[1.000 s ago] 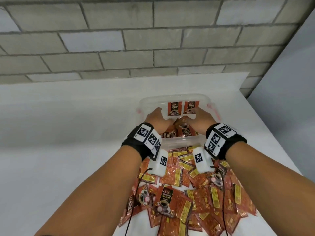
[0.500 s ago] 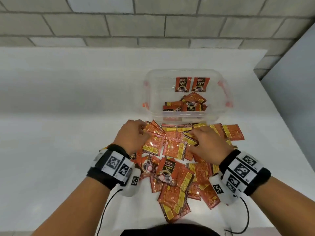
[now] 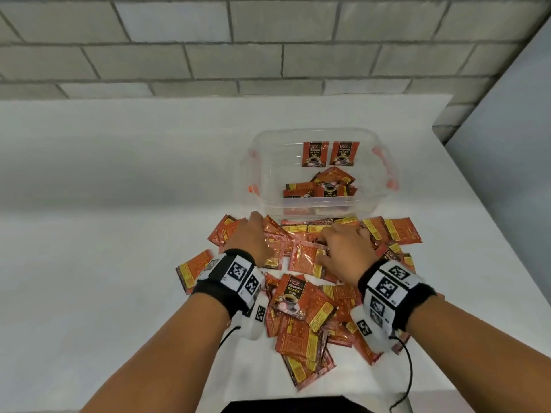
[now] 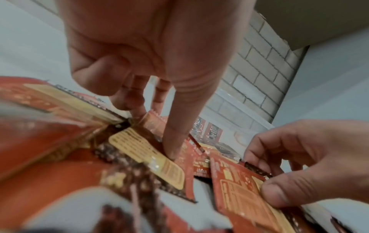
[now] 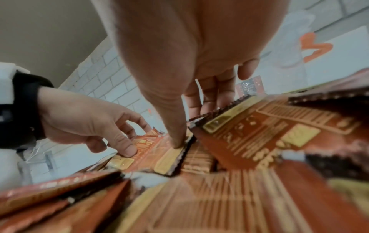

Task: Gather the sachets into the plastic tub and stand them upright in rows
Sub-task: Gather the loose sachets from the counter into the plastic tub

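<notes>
— What do those packets say?
— "D2X Black Coffee." Two sachets (image 3: 329, 153) stand upright against the plastic tub (image 3: 384, 201)'s far wall; a loose pile (image 3: 301, 311) lies before it.
— The hands?
— The left hand (image 3: 249, 239) and the right hand (image 3: 343, 248) each pinch a sachet off the pile.

Both forearms are bare, with no sleeves. Each wrist carries a black fabric wristband (image 3: 222, 289) – the right wristband (image 3: 417, 299) is the same sort – wrapped with white plates printed with square black-and-white fiducial markers. Under each band hangs a rounded white camera housing (image 3: 253, 321), also bearing a small marker; the right housing (image 3: 371, 329) matches it. A thin black cable (image 3: 410, 374) trails from the right unit – another thin cable (image 3: 228, 335) leaves the left one.
</notes>
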`<state>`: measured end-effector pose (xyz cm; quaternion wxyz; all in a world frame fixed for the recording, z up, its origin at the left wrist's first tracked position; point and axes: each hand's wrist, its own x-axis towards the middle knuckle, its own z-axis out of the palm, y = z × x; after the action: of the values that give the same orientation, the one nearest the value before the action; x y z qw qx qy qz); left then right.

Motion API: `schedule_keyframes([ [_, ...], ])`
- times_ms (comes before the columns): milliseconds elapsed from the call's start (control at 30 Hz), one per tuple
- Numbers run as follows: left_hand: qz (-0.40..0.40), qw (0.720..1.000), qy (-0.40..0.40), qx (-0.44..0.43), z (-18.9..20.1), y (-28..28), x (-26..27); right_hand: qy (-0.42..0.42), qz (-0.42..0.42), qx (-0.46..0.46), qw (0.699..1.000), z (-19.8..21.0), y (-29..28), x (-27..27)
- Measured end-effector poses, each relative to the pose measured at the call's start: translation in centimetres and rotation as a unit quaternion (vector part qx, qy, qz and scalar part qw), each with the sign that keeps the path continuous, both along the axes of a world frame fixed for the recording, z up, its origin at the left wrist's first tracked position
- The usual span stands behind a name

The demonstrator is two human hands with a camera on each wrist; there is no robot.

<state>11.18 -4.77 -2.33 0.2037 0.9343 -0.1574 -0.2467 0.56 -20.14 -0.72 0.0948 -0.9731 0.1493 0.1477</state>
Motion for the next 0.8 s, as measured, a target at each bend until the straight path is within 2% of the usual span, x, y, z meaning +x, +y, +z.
schedule_keyframes([
  [167,0.001,1.000,-0.030,0.001,-0.2,0.0,0.8,-0.005,-0.044,0.082,0.996,1.0,-0.5,0.7],
  [300,0.000,0.999,-0.043,-0.002,-0.4,0.2,1.0,-0.009,-0.026,0.122,0.992,1.7,-0.1,1.7],
  [467,-0.013,0.999,-0.039,-0.004,-0.6,-0.1,1.3,0.023,-0.019,0.054,0.998,0.5,1.1,3.5],
  [700,0.000,0.997,-0.071,-0.034,-0.9,0.1,0.8,-0.005,-0.024,0.034,0.999,-0.7,1.4,3.8],
  [800,0.013,0.997,-0.059,-0.047,-1.0,0.0,0.6,0.013,-0.016,0.031,0.999,-0.8,1.4,3.8],
])
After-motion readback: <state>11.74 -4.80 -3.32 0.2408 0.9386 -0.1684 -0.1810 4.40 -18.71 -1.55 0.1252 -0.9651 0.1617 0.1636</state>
